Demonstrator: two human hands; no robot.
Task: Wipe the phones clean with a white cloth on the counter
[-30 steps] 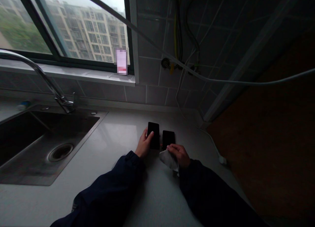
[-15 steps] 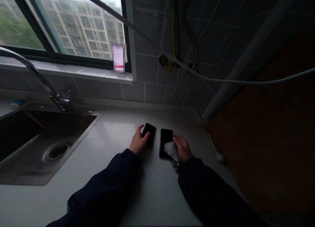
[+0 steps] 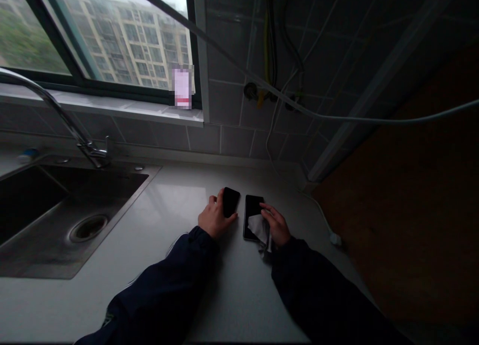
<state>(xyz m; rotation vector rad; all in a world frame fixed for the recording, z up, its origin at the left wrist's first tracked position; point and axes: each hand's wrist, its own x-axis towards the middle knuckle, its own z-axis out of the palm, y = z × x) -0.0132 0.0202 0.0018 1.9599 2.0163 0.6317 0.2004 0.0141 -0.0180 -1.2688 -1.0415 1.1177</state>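
Note:
My left hand (image 3: 216, 218) reaches around the lower part of a small black phone (image 3: 232, 201), fingers along its left edge and thumb at its lower right. The phone lies on the counter, its lower end partly hidden by the hand. Just to the right is a second black phone (image 3: 252, 205) with a pale rim, flat on the counter. Pinched in my right hand (image 3: 276, 225) is a crumpled grey cloth (image 3: 259, 227), which covers part of this second phone's lower half. The right fingertips are over that phone's right edge.
At the left, a steel sink (image 3: 123, 205) with a chrome faucet (image 3: 60, 110) is set into the white counter (image 3: 168, 295). A window stands behind. A white cable (image 3: 359, 119) crosses in front of the tiled wall, and a white plug (image 3: 336, 239) lies near the counter's right edge.
My left thumb has moved off the left phone's face to its lower right edge, and the fingers have shifted along its left side. The right hand and cloth have barely moved.

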